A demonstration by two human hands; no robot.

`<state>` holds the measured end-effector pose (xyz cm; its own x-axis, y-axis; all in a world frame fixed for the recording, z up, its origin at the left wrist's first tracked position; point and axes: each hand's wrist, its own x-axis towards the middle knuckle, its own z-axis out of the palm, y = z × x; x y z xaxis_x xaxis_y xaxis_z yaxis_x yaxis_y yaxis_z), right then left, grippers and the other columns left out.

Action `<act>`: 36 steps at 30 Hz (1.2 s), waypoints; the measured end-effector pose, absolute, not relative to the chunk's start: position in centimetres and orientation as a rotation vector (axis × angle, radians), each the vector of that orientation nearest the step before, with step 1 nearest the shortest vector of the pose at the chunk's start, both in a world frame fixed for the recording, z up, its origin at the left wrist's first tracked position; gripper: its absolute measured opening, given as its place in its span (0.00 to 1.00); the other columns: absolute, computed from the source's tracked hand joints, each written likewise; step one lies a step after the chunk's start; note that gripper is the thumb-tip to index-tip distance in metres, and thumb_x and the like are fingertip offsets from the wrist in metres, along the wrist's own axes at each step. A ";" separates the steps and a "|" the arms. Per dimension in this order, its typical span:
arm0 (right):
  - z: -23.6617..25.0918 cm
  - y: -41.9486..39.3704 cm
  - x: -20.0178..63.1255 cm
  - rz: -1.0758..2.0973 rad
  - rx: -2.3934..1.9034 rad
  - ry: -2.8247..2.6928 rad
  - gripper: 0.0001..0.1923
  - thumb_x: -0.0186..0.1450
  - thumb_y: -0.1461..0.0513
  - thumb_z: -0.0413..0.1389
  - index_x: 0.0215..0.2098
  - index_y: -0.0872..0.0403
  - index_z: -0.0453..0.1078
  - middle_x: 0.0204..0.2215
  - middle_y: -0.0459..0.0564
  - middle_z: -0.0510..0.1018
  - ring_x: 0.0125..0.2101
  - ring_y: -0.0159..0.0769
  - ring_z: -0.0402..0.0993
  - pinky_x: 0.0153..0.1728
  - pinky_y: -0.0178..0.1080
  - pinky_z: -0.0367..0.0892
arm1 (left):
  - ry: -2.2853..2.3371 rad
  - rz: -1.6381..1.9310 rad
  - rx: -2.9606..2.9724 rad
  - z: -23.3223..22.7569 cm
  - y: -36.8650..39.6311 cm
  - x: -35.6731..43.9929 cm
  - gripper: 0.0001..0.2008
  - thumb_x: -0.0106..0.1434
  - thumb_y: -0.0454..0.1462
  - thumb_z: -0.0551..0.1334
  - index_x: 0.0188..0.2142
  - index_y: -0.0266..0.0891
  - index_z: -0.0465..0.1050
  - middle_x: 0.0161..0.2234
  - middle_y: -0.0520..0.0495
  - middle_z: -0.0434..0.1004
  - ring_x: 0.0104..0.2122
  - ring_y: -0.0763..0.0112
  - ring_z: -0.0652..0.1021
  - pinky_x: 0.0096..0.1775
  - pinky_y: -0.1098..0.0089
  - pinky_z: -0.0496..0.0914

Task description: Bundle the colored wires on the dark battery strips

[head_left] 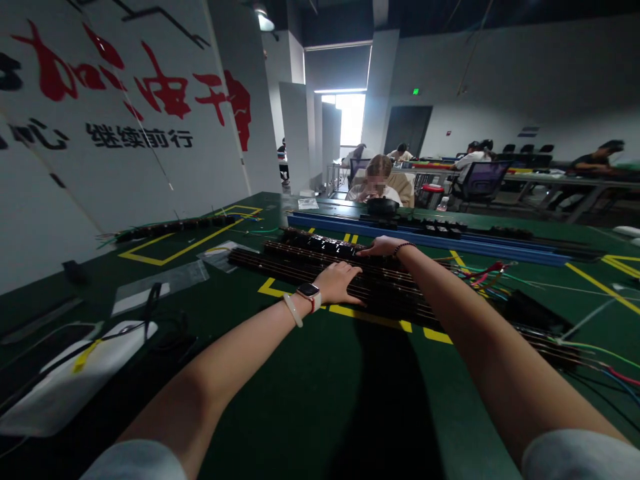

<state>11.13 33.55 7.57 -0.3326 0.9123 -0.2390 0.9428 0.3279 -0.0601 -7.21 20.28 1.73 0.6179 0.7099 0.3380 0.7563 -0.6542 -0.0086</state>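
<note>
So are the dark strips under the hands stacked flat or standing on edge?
Flat: the dark strips lie lengthwise on the green table, with the left hand and right hand resting palm-down on top.

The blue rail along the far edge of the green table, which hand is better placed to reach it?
Probably the right hand. It rests at the far edge of the stack of dark brown strips, close to the long blue rail. The left hand lies flat nearer the person.

Both arms stretched out over the green table [310, 400], left hand [340, 283] flat on a stack of dark rails [380, 287], right hand [383, 247] resting just past it on the black blocks [330, 247], coloured wires [480, 273] trailing off right of the right hand.
</note>
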 end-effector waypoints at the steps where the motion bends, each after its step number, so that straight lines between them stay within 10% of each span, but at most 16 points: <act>1: 7.7 33.0 11.6 -0.291 1.714 2.413 0.41 0.52 0.32 0.50 0.41 0.58 0.76 0.38 0.58 0.79 0.36 0.45 0.75 0.32 0.37 0.66 | -1.200 -0.463 -2.696 1.7 20.0 -6.5 0.41 0.48 0.63 0.60 0.53 0.38 0.63 0.46 0.39 0.71 0.47 0.56 0.70 0.49 0.59 0.62; 15: 7.4 28.5 19.8 -0.518 1.814 2.285 0.38 0.56 0.33 0.47 0.36 0.57 0.77 0.35 0.57 0.79 0.33 0.46 0.75 0.34 0.41 0.67 | -0.869 -0.501 -2.716 1.9 15.4 1.1 0.41 0.52 0.64 0.54 0.55 0.39 0.64 0.41 0.39 0.71 0.45 0.56 0.70 0.47 0.59 0.62; 20: 7.3 27.4 19.9 -0.475 1.794 2.324 0.36 0.57 0.35 0.48 0.37 0.57 0.77 0.37 0.56 0.79 0.36 0.46 0.74 0.34 0.39 0.66 | -0.966 -0.448 -2.682 3.0 13.6 1.1 0.43 0.49 0.65 0.55 0.56 0.41 0.62 0.54 0.35 0.63 0.54 0.51 0.65 0.55 0.56 0.57; 24: 7.5 26.4 19.6 -0.498 1.795 2.313 0.34 0.59 0.37 0.48 0.38 0.57 0.76 0.38 0.55 0.79 0.36 0.44 0.75 0.33 0.37 0.66 | -1.340 -0.365 -2.560 4.8 12.5 -4.2 0.30 0.63 0.57 0.47 0.55 0.43 0.61 0.58 0.45 0.61 0.57 0.59 0.62 0.58 0.65 0.56; 31: 7.9 26.0 19.5 -0.502 1.759 2.339 0.38 0.59 0.36 0.48 0.41 0.61 0.75 0.40 0.58 0.78 0.38 0.46 0.74 0.37 0.39 0.66 | -2.388 -0.147 -1.807 4.7 14.0 -20.1 0.19 0.63 0.36 0.53 0.47 0.18 0.64 0.47 0.22 0.68 0.50 0.42 0.68 0.46 0.50 0.64; 36: 7.7 25.8 19.5 -0.523 1.787 2.348 0.38 0.58 0.35 0.48 0.42 0.59 0.75 0.40 0.58 0.78 0.37 0.46 0.74 0.36 0.40 0.66 | -2.466 -0.118 -1.825 4.1 16.0 -24.6 0.19 0.64 0.41 0.57 0.52 0.35 0.65 0.53 0.40 0.66 0.51 0.59 0.69 0.51 0.52 0.65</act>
<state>19.52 25.80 7.67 -0.2824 0.9043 -0.3201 0.9547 0.2323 -0.1859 -24.59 16.03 4.11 -0.2918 0.9509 0.1029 0.9564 0.2913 0.0196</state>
